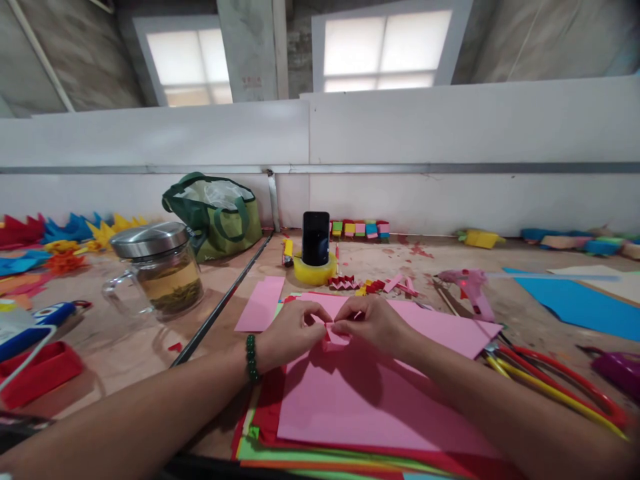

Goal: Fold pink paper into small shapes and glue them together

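Observation:
Between my two hands is a small folded pink paper piece, held just above a stack of coloured sheets. My left hand, with a green bead bracelet at its wrist, pinches the piece from the left. From the right, my right hand pinches it between thumb and forefinger. My fingers hide part of the folds. Under both hands lies a large pink sheet on top of red, green and orange paper. A smaller pink sheet rests beyond my left hand.
A glue gun and scissors lie to the right. A black phone leans in a yellow tape roll ahead. At left stand a glass tea mug and a green bag. Folded paper pieces line the back.

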Tool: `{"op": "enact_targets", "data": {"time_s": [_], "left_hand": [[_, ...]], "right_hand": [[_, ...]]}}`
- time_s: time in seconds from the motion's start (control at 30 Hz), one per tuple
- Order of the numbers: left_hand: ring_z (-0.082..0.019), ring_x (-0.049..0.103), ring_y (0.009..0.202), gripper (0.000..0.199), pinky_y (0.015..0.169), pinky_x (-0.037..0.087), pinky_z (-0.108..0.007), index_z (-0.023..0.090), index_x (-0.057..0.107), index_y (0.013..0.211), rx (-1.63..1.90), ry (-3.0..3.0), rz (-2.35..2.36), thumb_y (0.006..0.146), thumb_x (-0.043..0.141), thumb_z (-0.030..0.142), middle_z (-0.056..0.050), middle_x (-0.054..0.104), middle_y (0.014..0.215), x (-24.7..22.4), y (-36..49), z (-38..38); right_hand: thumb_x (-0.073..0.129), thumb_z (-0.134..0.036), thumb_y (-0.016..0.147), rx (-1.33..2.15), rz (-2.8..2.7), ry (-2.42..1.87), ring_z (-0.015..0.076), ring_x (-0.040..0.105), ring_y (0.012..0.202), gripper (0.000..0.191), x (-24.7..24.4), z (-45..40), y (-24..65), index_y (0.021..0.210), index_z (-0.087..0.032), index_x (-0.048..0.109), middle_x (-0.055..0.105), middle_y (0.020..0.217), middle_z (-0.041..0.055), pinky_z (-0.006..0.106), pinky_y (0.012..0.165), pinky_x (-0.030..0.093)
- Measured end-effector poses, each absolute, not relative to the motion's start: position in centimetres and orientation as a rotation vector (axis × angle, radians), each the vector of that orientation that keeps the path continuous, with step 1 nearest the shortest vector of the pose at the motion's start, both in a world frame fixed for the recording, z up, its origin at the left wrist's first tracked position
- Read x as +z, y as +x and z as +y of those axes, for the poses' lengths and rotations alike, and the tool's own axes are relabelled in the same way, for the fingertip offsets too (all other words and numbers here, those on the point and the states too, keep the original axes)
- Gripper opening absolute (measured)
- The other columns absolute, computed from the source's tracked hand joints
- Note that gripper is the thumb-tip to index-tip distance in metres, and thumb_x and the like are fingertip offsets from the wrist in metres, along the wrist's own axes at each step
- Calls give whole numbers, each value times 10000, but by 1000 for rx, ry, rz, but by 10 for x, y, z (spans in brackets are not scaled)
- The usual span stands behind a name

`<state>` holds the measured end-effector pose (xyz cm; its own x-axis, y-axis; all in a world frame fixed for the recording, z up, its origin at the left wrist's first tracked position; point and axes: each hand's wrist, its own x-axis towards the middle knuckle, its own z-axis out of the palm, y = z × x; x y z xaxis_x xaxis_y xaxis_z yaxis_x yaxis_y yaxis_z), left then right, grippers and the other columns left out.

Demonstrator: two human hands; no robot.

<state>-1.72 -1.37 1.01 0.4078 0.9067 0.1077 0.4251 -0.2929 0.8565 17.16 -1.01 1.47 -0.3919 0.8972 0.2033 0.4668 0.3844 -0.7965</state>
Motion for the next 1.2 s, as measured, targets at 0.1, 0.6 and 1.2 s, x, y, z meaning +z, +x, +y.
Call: {"op": "enact_targets", "data": {"time_s": [0.1,0.6,1.2], "left_hand": [[-124,561,637,182,561,462,-223,136,584,829,873,1689,1054,681,492,187,-20,592,782,11,-17,-15],[-143,589,698,598,664,480,-267,144,526,1170,724,1424,673,887,384,651,-55,614,820,-1,-10,-24],[-217,610,986,794,802,523,-308,191,381,1401,929,1922,850,666,665,88,-126,578,1262,-3,-10,-22]], "right_hand": [[642,-160,745,764,-2114,-1128,130,604,600,109,17,-12,174,669,-176,719,697,637,9,236,577,449],[566,-60,732,232,-2177,-935,135,589,660,180,15,-20,172,803,-202,651,670,729,6,249,634,453],[537,-48,688,274,-2086,-1168,113,559,572,180,14,-22,169,663,-197,636,673,647,-15,218,551,356]]}}
